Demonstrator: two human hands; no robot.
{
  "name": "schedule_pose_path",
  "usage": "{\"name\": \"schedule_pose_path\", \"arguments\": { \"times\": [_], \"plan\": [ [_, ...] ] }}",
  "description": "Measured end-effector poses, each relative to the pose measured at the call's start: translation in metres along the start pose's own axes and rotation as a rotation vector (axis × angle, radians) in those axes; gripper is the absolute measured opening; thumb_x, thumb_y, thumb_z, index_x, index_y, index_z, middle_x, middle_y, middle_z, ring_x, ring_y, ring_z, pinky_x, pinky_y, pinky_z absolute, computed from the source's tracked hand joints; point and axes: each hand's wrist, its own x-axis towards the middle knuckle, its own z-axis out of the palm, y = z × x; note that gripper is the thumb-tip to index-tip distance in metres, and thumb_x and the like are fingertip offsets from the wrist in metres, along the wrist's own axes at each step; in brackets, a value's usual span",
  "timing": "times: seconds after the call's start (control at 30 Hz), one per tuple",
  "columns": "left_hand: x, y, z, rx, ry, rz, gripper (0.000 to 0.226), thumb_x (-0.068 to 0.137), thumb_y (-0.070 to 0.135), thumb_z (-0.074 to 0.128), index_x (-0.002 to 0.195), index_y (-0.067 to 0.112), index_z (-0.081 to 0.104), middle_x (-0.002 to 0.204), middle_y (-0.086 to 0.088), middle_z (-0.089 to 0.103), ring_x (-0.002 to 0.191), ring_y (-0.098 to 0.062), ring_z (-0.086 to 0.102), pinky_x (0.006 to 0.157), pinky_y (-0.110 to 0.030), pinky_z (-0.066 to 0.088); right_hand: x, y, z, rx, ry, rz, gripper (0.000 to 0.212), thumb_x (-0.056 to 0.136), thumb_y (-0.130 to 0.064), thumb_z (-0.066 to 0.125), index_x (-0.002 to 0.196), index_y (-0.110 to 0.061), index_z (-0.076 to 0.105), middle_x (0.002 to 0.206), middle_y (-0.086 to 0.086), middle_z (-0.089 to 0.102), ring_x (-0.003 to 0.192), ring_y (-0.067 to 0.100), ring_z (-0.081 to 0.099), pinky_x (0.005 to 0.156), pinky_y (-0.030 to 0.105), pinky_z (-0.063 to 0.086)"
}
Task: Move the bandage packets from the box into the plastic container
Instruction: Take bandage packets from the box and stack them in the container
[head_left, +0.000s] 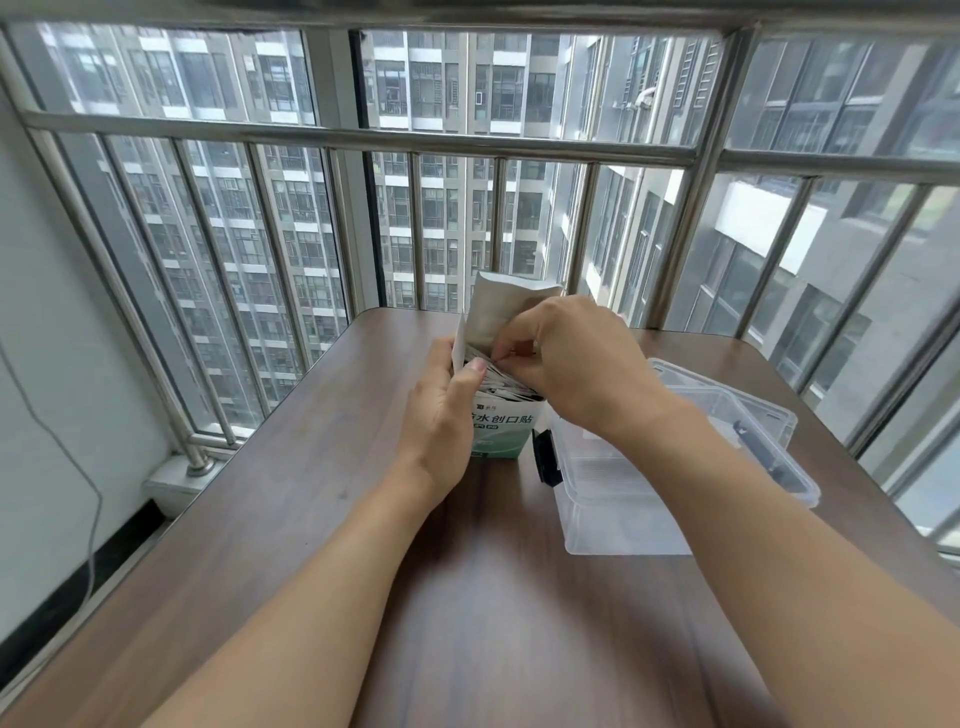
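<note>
Left hand (441, 415) grips the box (501, 431), right hand (576, 364) fingers pinch thin, light, floppy packets (501, 384) by their top edges.

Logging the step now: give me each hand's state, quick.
Left hand: closed around the box, steadying it.
Right hand: fingers pinching bandage packets at the box's open top.

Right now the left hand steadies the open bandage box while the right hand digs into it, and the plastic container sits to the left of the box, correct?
Not quite: the head view shows the plastic container to the right of the box. The rest holds: left hand steadies, right hand digs in.
</note>
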Motion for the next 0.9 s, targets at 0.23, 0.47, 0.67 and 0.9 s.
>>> {"name": "schedule_pose_path", "arguments": {
  "times": [0.23, 0.47, 0.67, 0.9],
  "plan": [
    [-0.005, 0.007, 0.001, 0.044, -0.024, 0.053, 0.032, 0.083, 0.050, 0.047, 0.110, 0.038, 0.059, 0.101, -0.013, 0.069, 0.096, -0.032, 0.066, 0.086, -0.056, 0.053, 0.002, 0.002, 0.005, -0.100, -0.057, -0.006, 0.012, 0.094, -0.026, 0.059, 0.096, -0.022, 0.070, 0.103, -0.003, 0.065, 0.092, 0.024, 0.063, 0.071, 0.031, 0.041],
    [-0.004, 0.004, 0.001, 0.124, -0.060, 0.114, 0.040, 0.084, 0.049, 0.042, 0.117, 0.033, 0.057, 0.088, 0.010, 0.064, 0.082, -0.005, 0.059, 0.073, -0.025, 0.047, 0.003, 0.008, 0.002, -0.066, -0.070, 0.027, 0.014, 0.095, -0.025, 0.064, 0.093, -0.026, 0.078, 0.096, -0.007, 0.066, 0.090, 0.021, 0.062, 0.067, 0.029, 0.042],
    [-0.002, 0.001, -0.001, 0.068, -0.019, 0.040, 0.034, 0.084, 0.050, 0.048, 0.114, 0.038, 0.060, 0.092, -0.003, 0.068, 0.088, -0.030, 0.065, 0.082, -0.056, 0.054, 0.002, 0.004, 0.000, -0.006, 0.018, 0.032, 0.015, 0.094, -0.030, 0.066, 0.091, -0.025, 0.080, 0.099, -0.006, 0.067, 0.088, 0.019, 0.063, 0.072, 0.035, 0.053],
    [0.001, -0.002, -0.001, 0.086, 0.020, -0.024, 0.044, 0.081, 0.052, 0.048, 0.114, 0.025, 0.059, 0.097, -0.001, 0.069, 0.092, -0.021, 0.067, 0.077, -0.044, 0.057, 0.002, 0.002, -0.003, -0.005, 0.080, 0.049, 0.019, 0.099, -0.031, 0.061, 0.104, -0.026, 0.078, 0.097, -0.004, 0.075, 0.091, 0.024, 0.067, 0.078, 0.040, 0.056]
  ]
}}
